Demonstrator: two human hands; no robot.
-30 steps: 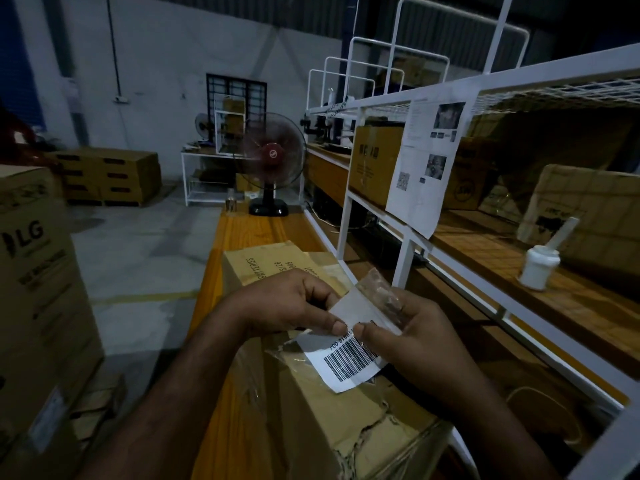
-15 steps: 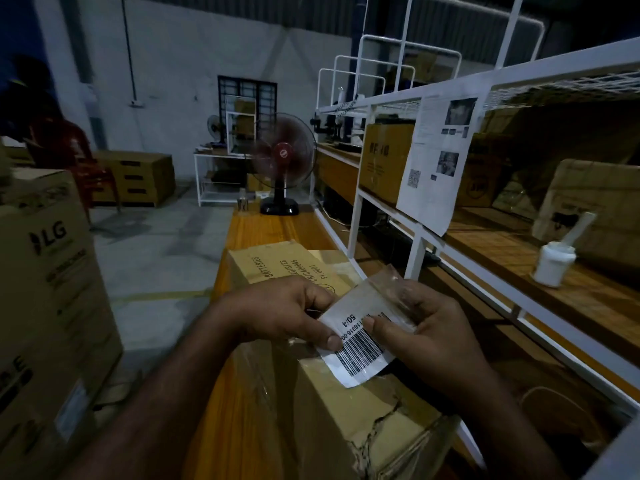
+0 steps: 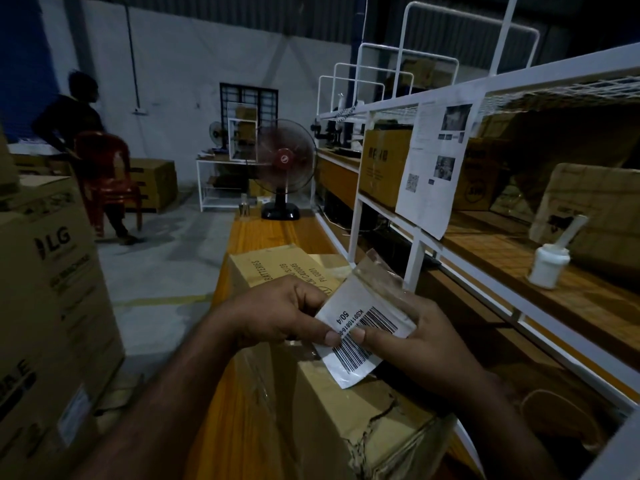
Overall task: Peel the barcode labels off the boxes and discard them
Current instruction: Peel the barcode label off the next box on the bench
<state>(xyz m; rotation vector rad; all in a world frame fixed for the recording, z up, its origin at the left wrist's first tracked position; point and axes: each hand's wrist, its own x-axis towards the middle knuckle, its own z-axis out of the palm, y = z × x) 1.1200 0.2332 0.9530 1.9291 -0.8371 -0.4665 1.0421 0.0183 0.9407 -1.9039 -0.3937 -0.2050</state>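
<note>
Head camera, dim warehouse light. Both hands meet at 6 o'clock in my frame, over the top of a cardboard box [image 3: 346, 420].

Left hand [image 3: 287, 317] comes in from 7 o'clock. Its fingers are curled, with thumb and forefinger pinching the left edge of the barcode label [image 3: 360, 337].

Right hand [image 3: 426, 344] comes in from 5 o'clock. Its thumb is pressed on the printed face and the other fingers are curled behind, so it pinches the label too. The two thumb tips nearly touch.

Label: white with black bars, tilted. A strip of clear tape [image 3: 377, 275] rises off its upper edge toward 1 o'clock. Its lower corner hangs at the box top, and I cannot tell whether that corner is stuck down or free.

The box top is torn and crumpled at the near edge. A second box [image 3: 277, 268] with printed lettering sits just behind it at 12 o'clock. Both are on a wooden bench [image 3: 263, 230].

- Farther along the bench at 12 o'clock: a fan [image 3: 285, 168] with a red hub.
- At 2 o'clock: a white metal rack [image 3: 415, 244] with a printed sheet [image 3: 433, 168] hanging from it.
- At 3 o'clock: a white jar [image 3: 549, 265] on the rack's wooden shelf.
- At 9 o'clock: a large carton [image 3: 52, 289] marked LG.
- At 10 o'clock: a red chair [image 3: 104, 174], with a person [image 3: 69, 116] standing just beside it.
</note>
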